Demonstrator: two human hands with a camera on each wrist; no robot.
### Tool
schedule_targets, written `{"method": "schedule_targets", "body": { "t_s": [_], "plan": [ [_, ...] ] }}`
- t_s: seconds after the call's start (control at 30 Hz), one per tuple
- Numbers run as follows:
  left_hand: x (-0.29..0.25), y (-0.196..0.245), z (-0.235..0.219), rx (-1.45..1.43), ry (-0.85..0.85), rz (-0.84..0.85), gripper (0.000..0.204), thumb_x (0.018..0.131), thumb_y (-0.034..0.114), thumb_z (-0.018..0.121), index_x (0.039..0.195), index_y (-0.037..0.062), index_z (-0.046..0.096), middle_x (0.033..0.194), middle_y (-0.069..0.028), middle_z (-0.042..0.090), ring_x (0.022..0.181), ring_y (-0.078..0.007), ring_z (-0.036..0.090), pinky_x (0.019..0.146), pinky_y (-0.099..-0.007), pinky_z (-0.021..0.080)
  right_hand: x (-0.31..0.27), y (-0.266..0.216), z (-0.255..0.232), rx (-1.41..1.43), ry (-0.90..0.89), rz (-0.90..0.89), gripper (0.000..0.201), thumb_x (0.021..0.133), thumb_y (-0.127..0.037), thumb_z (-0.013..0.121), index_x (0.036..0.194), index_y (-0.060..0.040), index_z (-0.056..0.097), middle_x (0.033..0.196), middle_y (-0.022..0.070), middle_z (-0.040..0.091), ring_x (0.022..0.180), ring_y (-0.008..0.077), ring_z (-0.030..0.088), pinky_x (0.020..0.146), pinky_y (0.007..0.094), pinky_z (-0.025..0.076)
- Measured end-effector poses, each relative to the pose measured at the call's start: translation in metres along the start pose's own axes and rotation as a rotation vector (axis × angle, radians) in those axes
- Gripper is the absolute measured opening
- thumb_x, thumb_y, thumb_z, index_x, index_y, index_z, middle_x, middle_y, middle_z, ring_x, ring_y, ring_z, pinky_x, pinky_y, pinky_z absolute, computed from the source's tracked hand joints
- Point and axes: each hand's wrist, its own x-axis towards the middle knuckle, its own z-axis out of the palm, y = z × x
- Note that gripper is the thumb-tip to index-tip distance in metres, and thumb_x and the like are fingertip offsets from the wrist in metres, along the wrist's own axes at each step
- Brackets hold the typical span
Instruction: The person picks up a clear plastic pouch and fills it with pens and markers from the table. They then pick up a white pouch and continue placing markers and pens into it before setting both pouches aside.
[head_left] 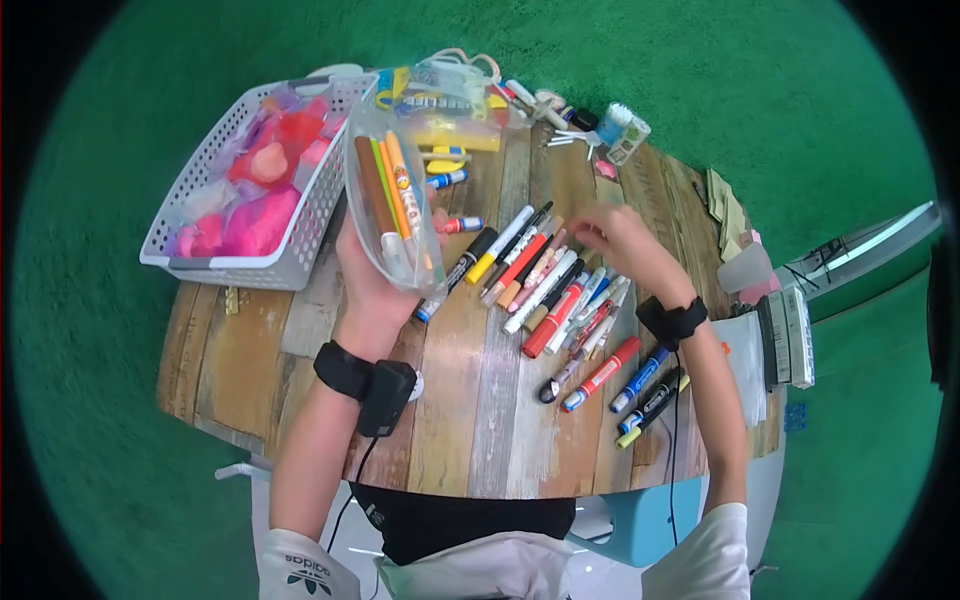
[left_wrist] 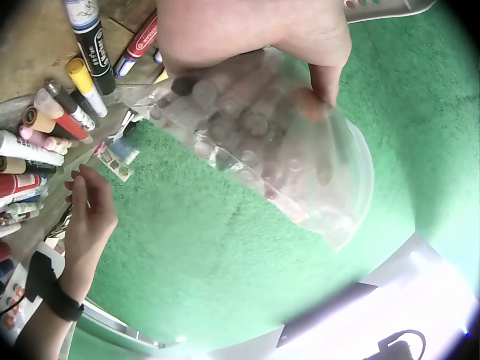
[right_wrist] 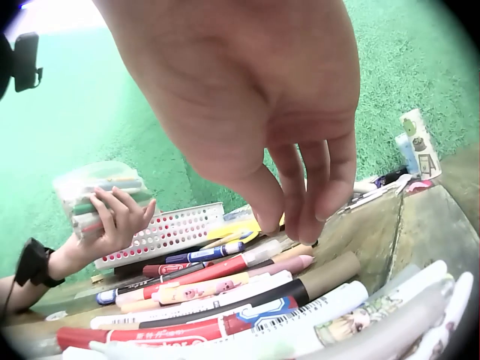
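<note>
Remotely, I saw the left hand point(head_left: 362, 277) gripping the pouch point(head_left: 370, 125). Right of the pouch, the loose pens point(head_left: 557, 318) lay on the worktop point(head_left: 445, 420), long axes slanting away rightward. The right hand point(head_left: 632, 250), farther right of the pouch, was nearer most of them, near their far ends, its fingers point(right_wrist: 339, 176) loosely curled, holding nothing I could see.

The pouch point(left_wrist: 343, 184) above the table point(head_left: 450, 410) was clear, glossy plastic. The table's planks looked like worn wood. On them, markers point(head_left: 603, 374) had smooth, shiny plastic barrels; the basket point(head_left: 320, 222) was pierced plastic. The floor point(head_left: 640, 60) around the table looked rough, carpet-like.
</note>
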Motion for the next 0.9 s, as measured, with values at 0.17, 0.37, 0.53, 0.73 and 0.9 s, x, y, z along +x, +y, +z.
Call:
{"method": "schedule_targets", "body": {
  "t_s": [0.17,0.37,0.53,0.73,0.9],
  "plan": [
    [-0.001,-0.001,0.003,0.016,0.047,0.009,0.047,0.098,0.043,0.042,0.125,0.0059,0.050,0.105,-0.0144,0.060,0.082,-0.0294,0.063,0.065,-0.0378,0.056,0.023,0.003,0.017,0.076,0.058,-0.023,0.009,0.082,-0.001,0.060,0.089,0.0021,0.065,0.087,0.0183,0.065,0.083,0.0379,0.063,0.073,0.0425,0.050],
    [-0.002,-0.005,-0.001,0.150,0.065,0.033,0.064,0.095,0.042,0.051,0.143,0.0018,0.038,0.105,-0.0086,0.054,0.085,-0.0205,0.050,0.072,-0.0304,0.049,0.043,-0.009,0.031,-0.016,0.033,-0.224,0.009,0.079,-0.002,0.062,0.088,-0.0030,0.065,0.088,0.0127,0.062,0.088,0.0357,0.061,0.073,0.0447,0.049],
    [-0.002,-0.005,0.000,0.129,0.097,0.042,0.063,0.096,0.043,0.050,0.142,0.0022,0.039,0.104,-0.0087,0.055,0.084,-0.0207,0.050,0.070,-0.0304,0.049,0.047,-0.008,0.040,-0.113,-0.071,-0.185,0.013,0.079,0.002,0.061,0.090,-0.0033,0.065,0.087,0.0133,0.060,0.088,0.0349,0.061,0.074,0.0441,0.048],
    [-0.001,-0.007,0.006,0.141,0.179,0.068,0.062,0.096,0.044,0.049,0.142,0.0022,0.039,0.103,-0.0089,0.056,0.084,-0.0207,0.051,0.070,-0.0311,0.049,0.059,-0.012,0.038,-0.195,-0.129,-0.202,0.022,0.073,0.008,0.063,0.091,-0.0047,0.065,0.091,0.0110,0.059,0.091,0.0333,0.059,0.075,0.0443,0.049],
    [-0.001,-0.007,0.009,0.135,0.156,0.049,0.062,0.096,0.043,0.048,0.141,0.0017,0.040,0.101,-0.0091,0.055,0.083,-0.0209,0.052,0.069,-0.0312,0.049,0.069,-0.008,0.040,-0.239,-0.228,-0.245,0.025,0.070,0.009,0.065,0.091,-0.0047,0.062,0.091,0.0099,0.057,0.100,0.0315,0.056,0.080,0.0426,0.048]
  ]
}}
